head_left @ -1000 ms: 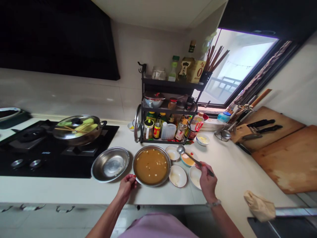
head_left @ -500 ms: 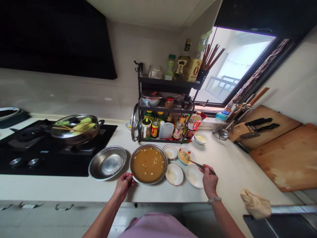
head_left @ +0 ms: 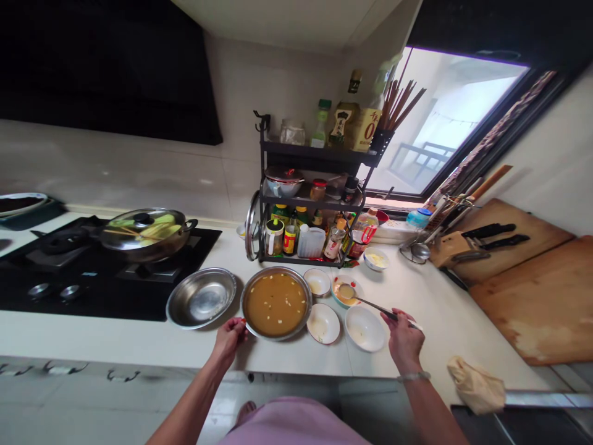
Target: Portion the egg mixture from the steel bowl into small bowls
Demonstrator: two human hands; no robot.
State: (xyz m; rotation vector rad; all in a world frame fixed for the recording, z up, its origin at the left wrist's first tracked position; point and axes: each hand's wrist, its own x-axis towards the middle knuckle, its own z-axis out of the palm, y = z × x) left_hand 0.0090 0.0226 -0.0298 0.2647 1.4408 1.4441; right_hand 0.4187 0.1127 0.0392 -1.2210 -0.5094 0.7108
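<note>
Steel ladle clamped in right hand, cup in or just over patterned bowl, can't tell which. Left hand pinched on basin, near-left side; basin on counter.

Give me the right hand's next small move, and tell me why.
I'd probably raise the ladle gently, with its head level: the right hand has it by the handle, and the head, in or just above the bowl with red marks, seems to hold liquid that a tilt might spill.
</note>
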